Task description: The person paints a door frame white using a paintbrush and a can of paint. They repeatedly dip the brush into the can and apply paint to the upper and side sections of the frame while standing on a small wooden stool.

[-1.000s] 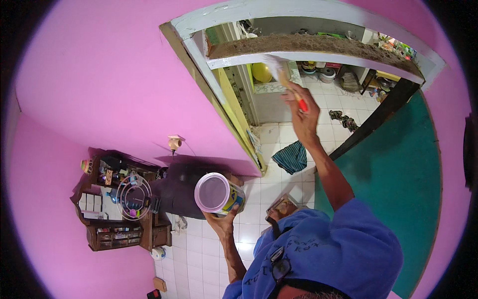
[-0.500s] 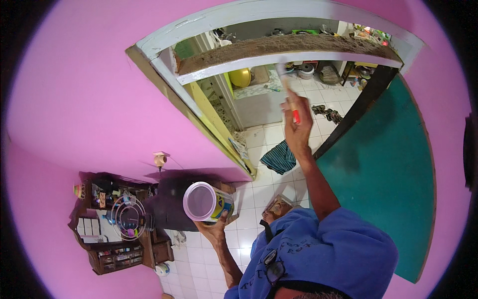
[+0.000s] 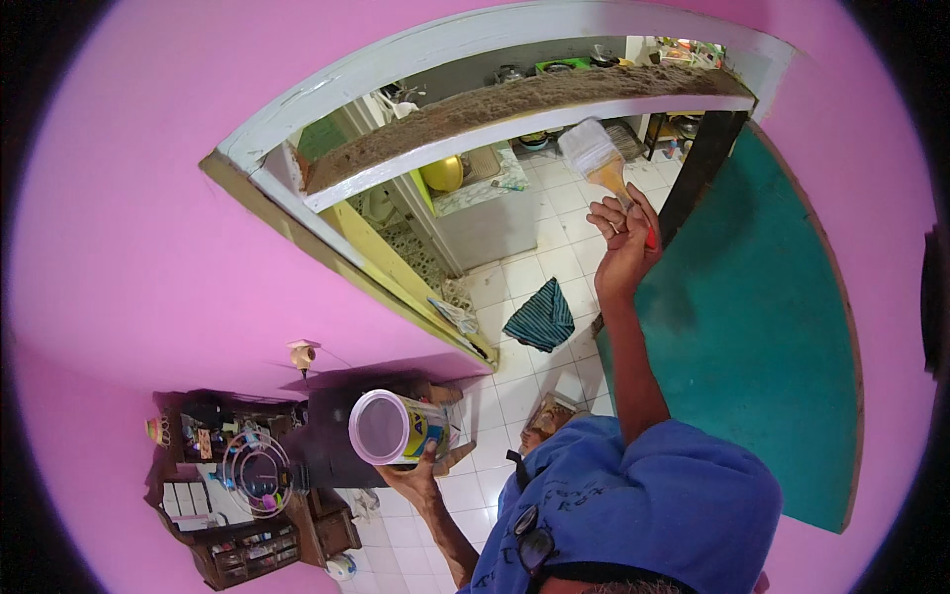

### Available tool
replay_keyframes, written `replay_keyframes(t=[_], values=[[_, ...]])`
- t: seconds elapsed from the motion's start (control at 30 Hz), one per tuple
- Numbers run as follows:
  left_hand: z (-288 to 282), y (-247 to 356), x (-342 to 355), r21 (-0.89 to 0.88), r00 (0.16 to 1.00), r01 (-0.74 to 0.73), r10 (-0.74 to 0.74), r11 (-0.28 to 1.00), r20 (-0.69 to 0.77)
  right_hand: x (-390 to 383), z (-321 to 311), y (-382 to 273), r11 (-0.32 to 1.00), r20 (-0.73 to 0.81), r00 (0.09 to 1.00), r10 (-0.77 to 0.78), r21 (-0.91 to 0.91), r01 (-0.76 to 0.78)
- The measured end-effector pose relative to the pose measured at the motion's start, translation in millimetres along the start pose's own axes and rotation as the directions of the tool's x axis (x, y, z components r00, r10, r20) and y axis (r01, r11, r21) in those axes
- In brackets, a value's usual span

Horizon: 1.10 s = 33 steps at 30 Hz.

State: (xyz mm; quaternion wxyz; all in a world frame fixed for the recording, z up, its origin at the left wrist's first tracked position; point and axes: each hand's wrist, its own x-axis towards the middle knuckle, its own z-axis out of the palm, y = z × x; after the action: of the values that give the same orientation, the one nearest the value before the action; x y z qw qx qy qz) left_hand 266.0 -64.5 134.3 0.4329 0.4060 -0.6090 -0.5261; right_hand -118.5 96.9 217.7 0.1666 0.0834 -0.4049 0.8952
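Paintbrush (image 3: 606, 170): gripped by its red-ended handle in the curled fingers of the right hand (image 3: 625, 247); long axis slants up and leftward, bristles away from the fingers, at the lower edge of the crossbar (image 3: 515, 101); contact cannot be told.
Teal panel (image 3: 752, 346): right side.
Crossbar: white face, dusty top; right hand nearer; no obstacle visible before the bristles.
Striped cloth (image 3: 541, 317): on floor (image 3: 559, 265), near panel's left edge.
Tub (image 3: 406, 431): open-topped, tilted; left hand (image 3: 418, 480) holds it, thumb against side.
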Motion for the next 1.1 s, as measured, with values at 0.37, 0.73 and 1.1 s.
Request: replay_keyframes(t=[0.37,0.73,1.1], values=[[-1,0,2,0.039,0.998,-0.057,0.055,0.998,0.037,3,3,19,0.98,-0.068,0.994,0.09,0.185,-0.076],[0,0,0,0.05,0.996,-0.076,0.073,0.996,0.049,4,-9,10,0.999,-0.095,0.995,0.028,0.035,-0.025],[-3,14,2,0.077,0.999,-0.031,0.03,0.997,0.016,-34,48,29,0.744,0.387,0.89,-0.242,-0.515,0.426]])
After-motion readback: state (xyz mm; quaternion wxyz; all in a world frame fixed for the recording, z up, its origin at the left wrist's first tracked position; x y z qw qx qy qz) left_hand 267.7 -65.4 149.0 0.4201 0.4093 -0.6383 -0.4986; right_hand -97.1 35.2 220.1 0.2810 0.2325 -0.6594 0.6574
